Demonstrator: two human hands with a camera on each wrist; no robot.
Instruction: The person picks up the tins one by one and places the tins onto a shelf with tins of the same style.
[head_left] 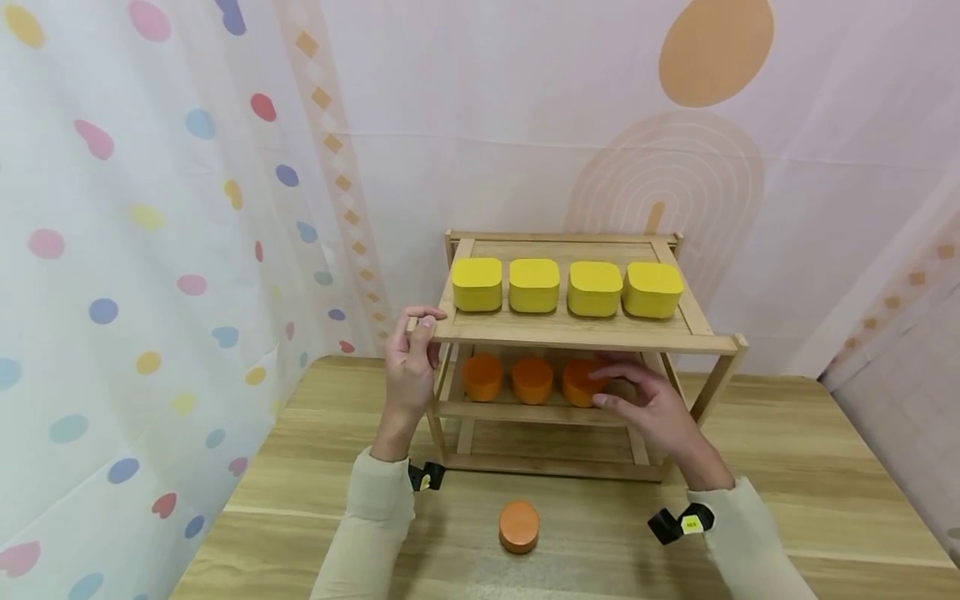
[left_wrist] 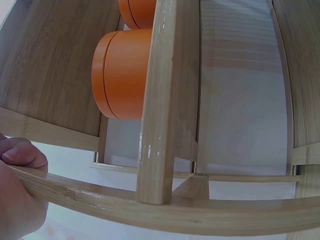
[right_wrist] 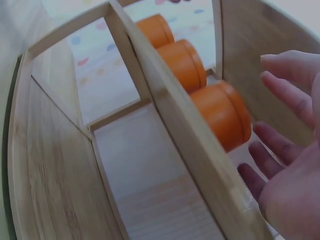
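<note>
My left hand (head_left: pixel 411 367) grips the left front corner of the wooden shelf rack (head_left: pixel 555 333), thumb on top. In the left wrist view, the curled fingers (left_wrist: pixel 25 152) show on its edge. On the middle shelf stand three round orange tins, a left one (head_left: pixel 482 378), a middle one (head_left: pixel 532 382) and a right one (head_left: pixel 583 383). My right hand (head_left: pixel 656 417) reaches under the top shelf beside the right tin. Its fingers are spread in the right wrist view, close to that tin (right_wrist: pixel 225 116); whether a fingertip touches it I cannot tell.
Several yellow rounded-square tins (head_left: pixel 534 286) line the top shelf. Another orange tin (head_left: pixel 519 527) sits on the wooden table (head_left: pixel 300 492) in front of the rack. A patterned curtain (head_left: pixel 480 150) hangs behind the rack and at the left.
</note>
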